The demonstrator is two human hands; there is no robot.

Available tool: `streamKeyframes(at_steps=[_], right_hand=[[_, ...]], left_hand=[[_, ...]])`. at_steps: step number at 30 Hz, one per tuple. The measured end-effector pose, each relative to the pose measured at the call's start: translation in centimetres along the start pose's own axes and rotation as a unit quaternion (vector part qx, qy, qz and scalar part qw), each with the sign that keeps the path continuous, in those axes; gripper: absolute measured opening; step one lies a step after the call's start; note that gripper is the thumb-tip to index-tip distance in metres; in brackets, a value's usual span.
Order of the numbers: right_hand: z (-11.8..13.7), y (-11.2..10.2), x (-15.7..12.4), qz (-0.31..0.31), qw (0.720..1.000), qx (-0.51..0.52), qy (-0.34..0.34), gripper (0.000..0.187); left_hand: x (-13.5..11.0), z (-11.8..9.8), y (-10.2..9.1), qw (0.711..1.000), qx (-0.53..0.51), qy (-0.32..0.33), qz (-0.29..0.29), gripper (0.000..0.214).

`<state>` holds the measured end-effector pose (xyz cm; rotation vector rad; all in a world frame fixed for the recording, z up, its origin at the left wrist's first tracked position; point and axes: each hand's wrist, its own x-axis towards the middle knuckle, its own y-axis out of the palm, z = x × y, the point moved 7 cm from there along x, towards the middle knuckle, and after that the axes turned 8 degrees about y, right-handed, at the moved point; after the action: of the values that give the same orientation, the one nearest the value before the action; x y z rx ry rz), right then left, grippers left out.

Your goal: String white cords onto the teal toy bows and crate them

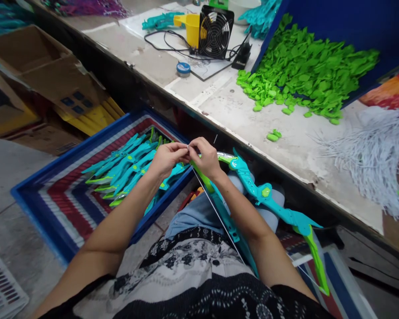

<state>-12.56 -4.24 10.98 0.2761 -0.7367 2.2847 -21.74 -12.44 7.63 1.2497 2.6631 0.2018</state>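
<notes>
A toy bow [252,186] in turquoise and bright green lies across my lap, one lime limb reaching up to my hands. My left hand [168,158] is closed in a pinch on a thin white string right at the bow's tip. Fingertip to fingertip with it, my right hand [205,157] pinches the same string beside that tip. From there the string [216,212] runs down past my right forearm toward the far limb [315,259], partly hidden by the arm. Whether the string is knotted or looped cannot be made out between the fingers.
A blue-rimmed tray [29,184] with several similar bows [133,164] stands at my left. On the workbench [213,104] are a pile of green pieces [306,66], a bundle of white strings [372,155], a black fan [216,32], a yellow cup [193,30] and a small round tin [183,69].
</notes>
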Motion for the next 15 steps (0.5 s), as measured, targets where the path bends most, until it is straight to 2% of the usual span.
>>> streamKeyframes(at_steps=[4,6,10,13,15], right_hand=[[-1.9,0.3,-0.7,0.004,0.989,0.101,0.106,0.015],[-2.3,0.4,-1.1,0.015,0.985,0.125,0.121,0.014],[-1.6,0.0,-1.9,-0.008,0.996,0.064,0.057,0.017],[-0.7,0.1,-2.4,-0.027,0.999,-0.023,-0.012,0.019],[-0.4,0.3,-2.7,-0.032,0.996,-0.067,-0.047,0.022]], left_hand=[[-0.1,-0.6,-0.2,0.994,0.096,0.046,-0.008,0.024],[-0.2,-0.5,-0.5,0.991,0.124,0.044,-0.014,0.023],[-0.6,-0.4,-0.5,0.991,0.127,0.034,0.001,0.020],[-1.1,-0.9,-0.2,0.986,0.154,0.057,0.024,0.015],[-1.4,-1.1,-0.2,0.981,0.180,0.067,0.019,0.012]])
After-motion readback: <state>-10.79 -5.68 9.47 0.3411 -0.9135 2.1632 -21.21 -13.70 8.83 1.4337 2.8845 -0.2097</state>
